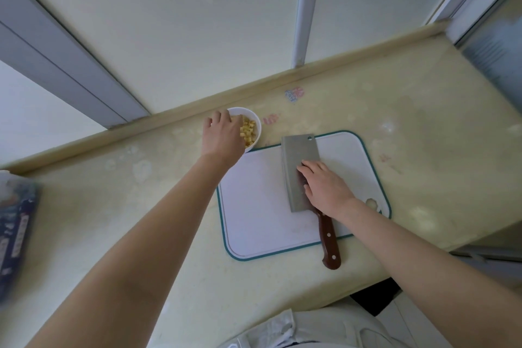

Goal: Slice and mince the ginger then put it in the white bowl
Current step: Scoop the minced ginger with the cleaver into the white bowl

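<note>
As the left hand (223,134) covers the white bowl (248,111) of ginger (249,133), its grip is hidden.
Right hand (326,186) lies flat-fingered on the cleaver (296,155); bowl at the board's (254,200) 11 o'clock.

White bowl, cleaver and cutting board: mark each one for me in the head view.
white bowl (252,114): head view, on the far right rim.
cleaver (296,155): head view, on the flat of the blade.
cutting board (254,206): head view, on the bare left part.

Yellow ginger cubes (249,130) heaped in small white bowl (255,118), just beyond cutting board corner
</note>
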Available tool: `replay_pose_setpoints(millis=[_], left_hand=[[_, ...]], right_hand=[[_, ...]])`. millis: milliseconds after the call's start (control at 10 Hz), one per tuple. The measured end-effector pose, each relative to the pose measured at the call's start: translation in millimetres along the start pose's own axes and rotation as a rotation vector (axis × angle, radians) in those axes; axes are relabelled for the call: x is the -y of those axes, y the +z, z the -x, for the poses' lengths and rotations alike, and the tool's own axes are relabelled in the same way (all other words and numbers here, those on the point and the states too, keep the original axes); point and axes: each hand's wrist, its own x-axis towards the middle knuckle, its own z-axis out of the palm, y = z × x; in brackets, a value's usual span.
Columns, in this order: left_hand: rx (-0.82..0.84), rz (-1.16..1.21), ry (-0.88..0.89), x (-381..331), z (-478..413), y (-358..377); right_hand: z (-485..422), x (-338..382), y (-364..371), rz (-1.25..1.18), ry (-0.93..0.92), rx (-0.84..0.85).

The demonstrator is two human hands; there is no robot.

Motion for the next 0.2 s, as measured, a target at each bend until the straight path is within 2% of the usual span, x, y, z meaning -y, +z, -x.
replay_pose_setpoints(millis=[200], left_hand=[[0.069,0.066,-0.054,9,0,-9]], right_hand=[[-7,3,-17,0.050,-0.001,0.111]])
